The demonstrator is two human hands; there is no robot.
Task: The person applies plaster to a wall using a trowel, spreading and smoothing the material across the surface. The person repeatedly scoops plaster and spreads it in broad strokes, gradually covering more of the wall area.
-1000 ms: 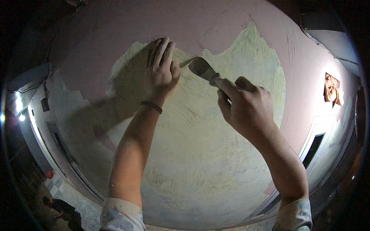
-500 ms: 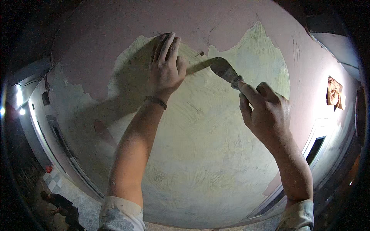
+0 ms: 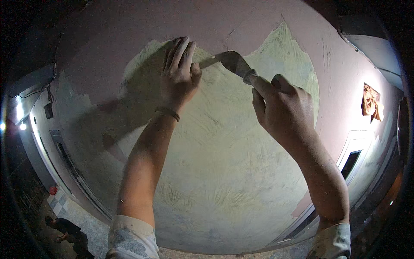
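Note:
A scraper with a broad dark blade [image 3: 235,63] is gripped by its handle in my right hand [image 3: 285,105]. Its tip meets the wall at the ragged lower edge of the pink paint [image 3: 189,19], and its shadow falls toward my other hand. Below that edge spreads a pale yellow-green stripped patch [image 3: 224,146] with scratch marks. Against this patch, left of the blade, my left hand [image 3: 179,80] lies with its fingers stretched upward, holding nothing. A dark band [image 3: 167,113] circles that wrist.
On the right, a tan cloth [image 3: 370,102] hangs from a wall opening above a white-framed opening [image 3: 355,151]. At lower left, another person [image 3: 69,233] in dark clothing is on the floor below, near a red object [image 3: 53,190]. Bright lamps [image 3: 22,126] shine at far left.
My right hand has carried the scraper up and left along the paint edge. A small brown flake seen there before no longer shows. My left hand stays on the wall.

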